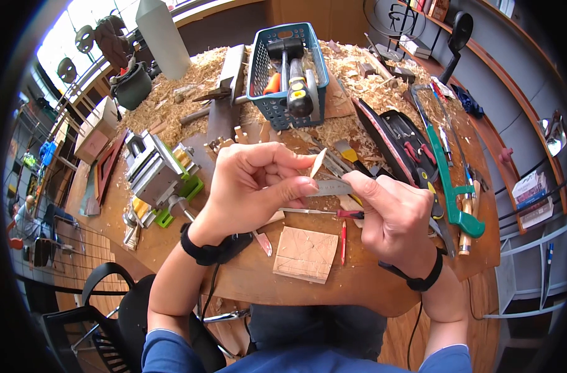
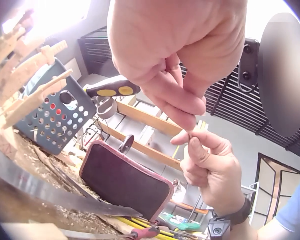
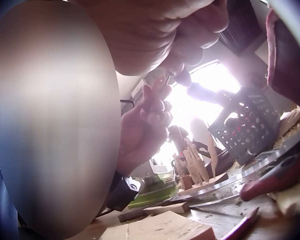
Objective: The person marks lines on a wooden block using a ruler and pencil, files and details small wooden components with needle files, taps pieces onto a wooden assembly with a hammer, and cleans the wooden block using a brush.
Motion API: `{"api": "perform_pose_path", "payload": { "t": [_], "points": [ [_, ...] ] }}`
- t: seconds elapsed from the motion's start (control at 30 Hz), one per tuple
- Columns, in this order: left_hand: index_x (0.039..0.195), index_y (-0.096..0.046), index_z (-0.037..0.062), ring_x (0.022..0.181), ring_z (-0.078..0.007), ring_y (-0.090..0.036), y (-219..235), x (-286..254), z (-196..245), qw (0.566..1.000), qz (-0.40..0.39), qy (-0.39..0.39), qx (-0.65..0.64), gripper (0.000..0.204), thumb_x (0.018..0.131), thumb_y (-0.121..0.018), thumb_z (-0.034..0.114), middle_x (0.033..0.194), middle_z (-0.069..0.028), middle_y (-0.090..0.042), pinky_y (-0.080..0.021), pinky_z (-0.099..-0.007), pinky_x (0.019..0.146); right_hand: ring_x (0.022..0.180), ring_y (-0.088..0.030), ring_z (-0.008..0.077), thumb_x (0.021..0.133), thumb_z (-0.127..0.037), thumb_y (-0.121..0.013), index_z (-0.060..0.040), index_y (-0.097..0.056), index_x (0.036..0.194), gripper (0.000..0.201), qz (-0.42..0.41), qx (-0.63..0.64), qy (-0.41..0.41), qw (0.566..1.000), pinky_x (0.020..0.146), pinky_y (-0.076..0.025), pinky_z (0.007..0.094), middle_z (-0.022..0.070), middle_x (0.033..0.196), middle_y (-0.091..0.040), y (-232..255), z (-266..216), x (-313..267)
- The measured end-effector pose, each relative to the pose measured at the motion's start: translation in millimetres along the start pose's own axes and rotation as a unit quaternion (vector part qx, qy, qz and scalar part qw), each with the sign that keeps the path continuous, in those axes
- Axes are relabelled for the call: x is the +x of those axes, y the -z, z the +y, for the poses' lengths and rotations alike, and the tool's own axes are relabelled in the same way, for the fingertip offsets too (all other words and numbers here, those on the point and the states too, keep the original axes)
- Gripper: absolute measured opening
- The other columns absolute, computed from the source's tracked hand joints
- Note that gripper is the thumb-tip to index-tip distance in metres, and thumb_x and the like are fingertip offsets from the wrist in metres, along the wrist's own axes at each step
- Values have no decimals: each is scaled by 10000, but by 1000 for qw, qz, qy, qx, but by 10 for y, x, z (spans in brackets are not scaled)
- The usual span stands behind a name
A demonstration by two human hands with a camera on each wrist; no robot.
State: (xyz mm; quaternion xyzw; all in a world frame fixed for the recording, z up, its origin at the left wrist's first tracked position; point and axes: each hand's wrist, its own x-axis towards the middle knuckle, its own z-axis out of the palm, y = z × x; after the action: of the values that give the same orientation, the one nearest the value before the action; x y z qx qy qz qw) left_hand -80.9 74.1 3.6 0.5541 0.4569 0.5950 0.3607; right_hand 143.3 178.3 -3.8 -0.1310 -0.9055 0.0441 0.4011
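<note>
My left hand [image 1: 249, 186] pinches a small, thin, pale wood piece [image 1: 319, 163] between thumb and fingertips, above the workbench. My right hand [image 1: 396, 214] is close by on the right, fingers curled and thumb meeting the index finger; I cannot tell whether something small is between them. Both hands' fingertips come close together in the left wrist view. Behind and below them is a steel ruler [image 1: 333, 188]. A square wood block with pencil lines [image 1: 305, 253] lies in front, beside a red pencil [image 1: 343, 242]. A tool with a red and black handle [image 1: 350, 214] lies behind these.
On the left a metal vise [image 1: 156, 163] stands on the bench [image 1: 370, 286]. A blue basket [image 1: 277, 112] of hammers stands at the back amid wood shavings [image 1: 196, 74]. To the right are an open tool case [image 1: 383, 133] and a green-handled saw [image 1: 467, 217].
</note>
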Motion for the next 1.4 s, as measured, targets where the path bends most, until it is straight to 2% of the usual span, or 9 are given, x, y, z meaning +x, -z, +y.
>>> {"api": "perform_pose_path", "payload": {
  "t": [0.37, 0.5, 0.63, 0.7, 0.83, 0.93, 1.03, 1.27, 1.4],
  "points": [
    [1251, -667, -104, 728, -124, -738, 9, 57, 196, 980, -2, 168, -107, 344, 946, -760, 25, 842, -97, -756, -588, -217, 619, 666, -539, 164, 782, -78, -715, -147, -769, 1194, 421, 66, -176, 123, 974, 560, -413, 325, -30, 772, -527, 59, 84, 108],
    [1249, -675, -107, 736, -128, -738, 109, 61, 150, 974, -20, 194, -117, 363, 927, -780, 24, 848, -86, -753, -583, -220, 633, 604, -545, 168, 768, -45, -714, -140, -761, 1217, 461, -31, -119, 86, 989, 489, -441, 324, -11, 725, -484, 125, -34, 56],
    [1208, -721, -80, 774, -146, -721, 132, 51, 77, 994, -71, 78, 5, 387, 883, -836, 96, 915, -87, -747, -561, -249, 716, 581, -599, 228, 759, -1, -686, -106, -766, 1199, 459, -60, -5, 15, 998, 504, -471, 357, 21, 699, -532, 131, 5, 41],
    [1123, -773, -37, 797, -168, -686, 186, 122, 83, 948, -120, -160, 246, 310, 860, -845, 111, 895, -96, -724, -531, -287, 705, 586, -629, 297, 757, 19, -650, -92, -775, 1165, 442, -57, 167, -78, 981, 531, -496, 389, 83, 674, -585, 39, 60, 12],
    [1084, -783, -28, 830, -168, -683, 96, 107, 92, 947, -65, -190, 252, 263, 856, -838, 89, 874, -91, -691, -533, -294, 726, 570, -608, 327, 741, 20, -649, -119, -782, 1169, 470, -38, 399, -215, 891, 549, -505, 407, 132, 677, -604, -144, 101, -68],
    [1174, -740, -43, 888, -132, -699, 20, 48, 141, 972, -27, -77, 220, 308, 888, -810, 46, 932, -81, -712, -561, -261, 787, 542, -582, 292, 724, 23, -655, -101, -773, 1198, 504, -27, 105, -77, 991, 538, -501, 396, 86, 680, -582, -12, 64, 29],
    [1260, -684, -54, 943, -111, -706, 8, 9, 78, 996, 5, 29, 87, 353, 924, -773, 10, 994, -62, -720, -582, -249, 846, 533, -563, 270, 711, 21, -659, -119, -771, 1208, 528, 20, -44, 19, 999, 513, -486, 388, 58, 704, -561, 11, 21, 49],
    [1280, -654, -70, 971, -145, -725, 162, 75, 38, 994, 45, -58, 86, 305, 991, -695, 18, 1060, -97, -735, -611, -292, 888, 553, -554, 278, 728, 60, -652, -149, -781, 1196, 529, 28, 58, -85, 994, 512, -463, 396, 98, 691, -534, -6, 74, 32],
    [1344, -609, -60, 940, -178, -753, 33, 69, 59, 998, 20, 19, -48, 322, 1054, -622, 80, 1028, -121, -746, -625, -293, 878, 551, -548, 285, 751, 99, -649, -131, -782, 1186, 509, 69, 102, -88, 989, 517, -453, 401, 110, 689, -541, -82, 56, 53]
  ]
}}
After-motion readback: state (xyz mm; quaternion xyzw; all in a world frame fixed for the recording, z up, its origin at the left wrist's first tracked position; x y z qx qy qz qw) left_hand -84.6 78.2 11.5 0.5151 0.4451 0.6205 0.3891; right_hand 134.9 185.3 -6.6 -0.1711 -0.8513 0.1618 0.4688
